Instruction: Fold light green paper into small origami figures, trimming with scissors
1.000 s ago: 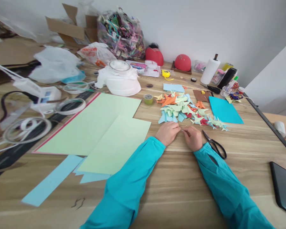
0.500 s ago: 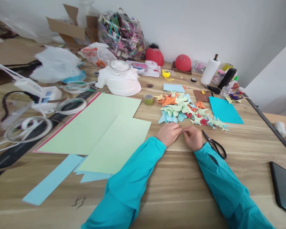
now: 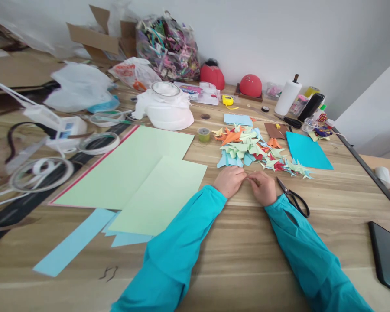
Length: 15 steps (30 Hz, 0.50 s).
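My left hand and my right hand meet fingertip to fingertip low over the table. Both are closed in a pinch; whatever lies between the fingers is too small to make out. Just beyond them is a heap of folded paper shapes in green, blue, orange and red. Black-handled scissors lie to the right of my right hand. A small spool of line stands beyond my left hand, left of the heap.
Green paper sheets and a blue strip lie at left. A turquoise sheet is right of the heap. A phone rests near the right edge. Cables, a white roll of fabric, bags and a red pincushion stand behind.
My fingertips have shifted slightly against each other, and the small grey bit seen between them before no longer shows clearly. The view has moved a little; the table things stay put.
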Each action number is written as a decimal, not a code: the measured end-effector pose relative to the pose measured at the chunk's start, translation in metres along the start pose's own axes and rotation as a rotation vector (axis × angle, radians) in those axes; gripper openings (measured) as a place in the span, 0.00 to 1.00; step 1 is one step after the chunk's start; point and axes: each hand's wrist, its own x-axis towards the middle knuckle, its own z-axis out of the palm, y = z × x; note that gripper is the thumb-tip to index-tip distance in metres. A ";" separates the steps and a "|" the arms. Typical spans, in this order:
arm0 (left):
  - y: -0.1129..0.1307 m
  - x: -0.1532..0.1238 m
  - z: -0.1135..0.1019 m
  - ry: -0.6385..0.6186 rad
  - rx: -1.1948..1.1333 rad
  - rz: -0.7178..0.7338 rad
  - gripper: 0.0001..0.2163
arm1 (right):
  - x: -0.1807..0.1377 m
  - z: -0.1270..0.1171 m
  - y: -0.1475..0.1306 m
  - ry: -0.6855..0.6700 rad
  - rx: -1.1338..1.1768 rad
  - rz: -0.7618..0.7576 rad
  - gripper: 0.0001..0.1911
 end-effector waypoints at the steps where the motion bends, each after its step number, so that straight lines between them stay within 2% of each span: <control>1: 0.000 0.000 0.000 -0.007 0.005 0.003 0.10 | 0.000 0.001 0.001 -0.010 -0.014 -0.006 0.07; 8: 0.001 0.001 0.001 -0.041 0.040 0.003 0.10 | -0.001 0.002 0.000 -0.055 -0.160 -0.060 0.11; 15: 0.000 0.000 0.001 0.004 0.010 -0.007 0.10 | 0.000 0.001 0.003 -0.018 -0.070 -0.018 0.06</control>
